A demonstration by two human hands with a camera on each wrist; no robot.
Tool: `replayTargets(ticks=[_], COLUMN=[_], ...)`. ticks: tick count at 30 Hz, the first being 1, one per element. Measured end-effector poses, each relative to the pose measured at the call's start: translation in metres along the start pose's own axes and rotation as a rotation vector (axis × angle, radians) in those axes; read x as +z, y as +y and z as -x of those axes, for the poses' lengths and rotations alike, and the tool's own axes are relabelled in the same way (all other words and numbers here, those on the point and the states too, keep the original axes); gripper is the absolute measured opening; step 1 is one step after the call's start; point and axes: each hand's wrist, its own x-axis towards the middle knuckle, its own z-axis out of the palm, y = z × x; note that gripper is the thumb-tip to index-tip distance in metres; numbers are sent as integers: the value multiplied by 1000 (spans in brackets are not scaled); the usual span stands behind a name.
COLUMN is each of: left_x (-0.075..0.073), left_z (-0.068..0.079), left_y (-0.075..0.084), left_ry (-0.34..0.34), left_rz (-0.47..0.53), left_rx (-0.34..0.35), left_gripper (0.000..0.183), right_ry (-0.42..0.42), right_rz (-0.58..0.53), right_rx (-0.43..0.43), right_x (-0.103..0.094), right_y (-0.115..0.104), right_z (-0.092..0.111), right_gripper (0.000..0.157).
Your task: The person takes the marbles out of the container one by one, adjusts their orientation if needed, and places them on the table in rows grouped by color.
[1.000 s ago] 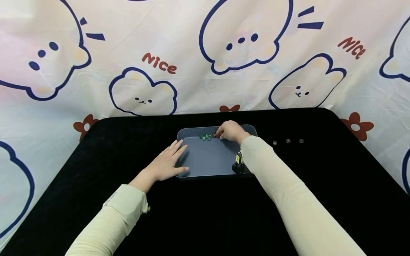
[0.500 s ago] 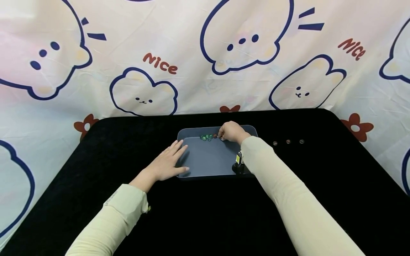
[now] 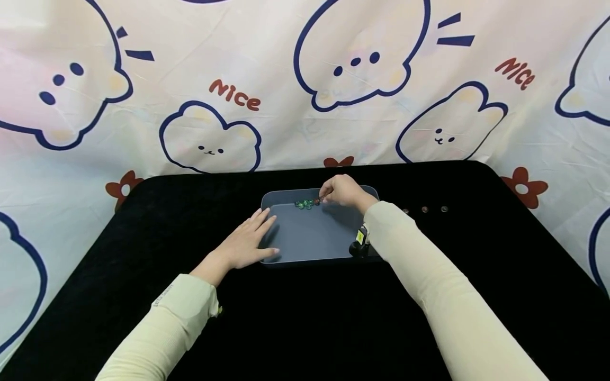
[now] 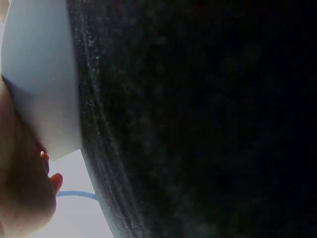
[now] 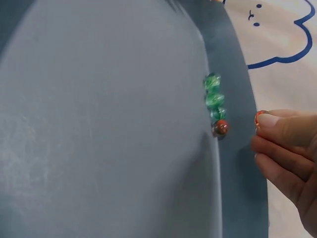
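In the head view, a blue-grey tray (image 3: 310,238) lies on the black table. Several green glass marbles (image 3: 304,203) line its far inner wall, with a red-orange marble (image 5: 221,128) at the end of their row. My right hand (image 3: 344,190) is over the tray's far side, just right of that row. Between its thumb and index finger it pinches another red-orange marble (image 5: 261,117), mostly covered by the fingertips. My left hand (image 3: 245,241) rests at the tray's left edge, fingers spread and straight, the fingertips over the rim.
To the right of the tray, three small marbles, one of them a dark marble (image 3: 425,209), sit in a row on the black tabletop (image 3: 305,323). A patterned cloth (image 3: 286,127) hangs behind the table's far edge.
My right hand has come up slightly from the tray floor with a red-orange marble between its fingertips; its wrist has shifted a little right. The left hand stays in place.
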Motion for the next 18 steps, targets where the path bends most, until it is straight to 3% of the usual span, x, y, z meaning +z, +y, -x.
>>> replayTargets(ticks=[7,18], left_x=[0,0], left_z=[0,1], left_y=[-1,1], left_ry=[4,0], left_rz=[6,8], left_rx=[6,4], left_gripper=[77,77], right_ry=[-4,23], right_rz=[-74,-136], right_rx=[35,25], right_x=[-5,-9], right_y=[-4,-4], right_z=[7,26], right_gripper=[15,14])
